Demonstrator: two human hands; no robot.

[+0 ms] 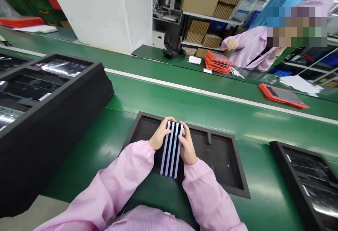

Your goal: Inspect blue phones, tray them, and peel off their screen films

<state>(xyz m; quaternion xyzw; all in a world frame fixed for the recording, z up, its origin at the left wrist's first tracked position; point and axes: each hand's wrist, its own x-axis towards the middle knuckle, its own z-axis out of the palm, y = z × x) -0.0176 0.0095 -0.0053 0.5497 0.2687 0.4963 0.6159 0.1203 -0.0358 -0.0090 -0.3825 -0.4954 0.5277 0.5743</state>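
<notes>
Now, slabs [174, 150]: inner ones risked slipping out if the sideways squeeze eased.
Slab count: four, over one near black tray [241, 167]; resting contact was hard to tell.
Hands: two; left hand [160, 136] and right hand [188, 145] were clamped on the slabs' left and right sides.

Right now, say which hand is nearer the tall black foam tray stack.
Left hand: right of the stack, holding slim lilac-edged slabs; the right hand, across them, is farther.
</notes>
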